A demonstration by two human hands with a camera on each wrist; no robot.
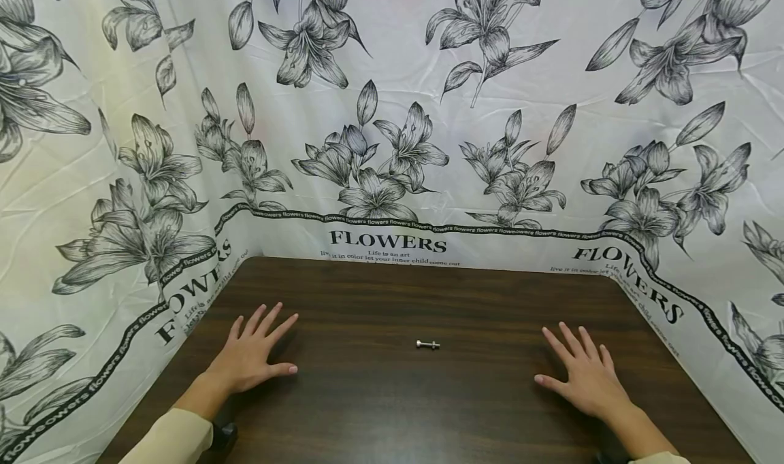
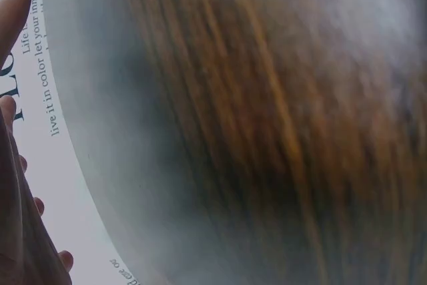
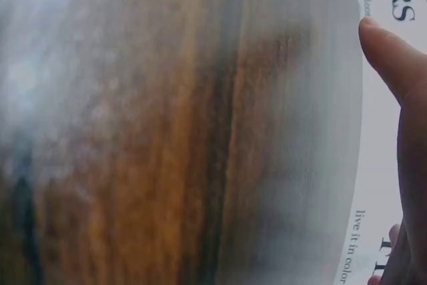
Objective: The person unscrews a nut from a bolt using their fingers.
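Observation:
A small silvery bolt (image 1: 427, 345) with a nut near its right end lies on its side on the dark wooden table (image 1: 392, 409), between the two hands and touched by neither. My left hand (image 1: 254, 352) is spread over the left part of the table, palm down, holding nothing. On the right side, my right hand (image 1: 584, 375) has its fingers spread as well and holds nothing. In the left wrist view, part of the left hand (image 2: 23, 211) shows at the edge. The right thumb (image 3: 393, 55) appears in the right wrist view.
A white cloth (image 1: 392, 178) printed with grey lilies and the word FLOWERS hangs behind the table and along both sides. Its black lettered band (image 1: 392, 222) runs just above the table's back edge. A dark wrist device (image 1: 224, 435) sits under the left wrist.

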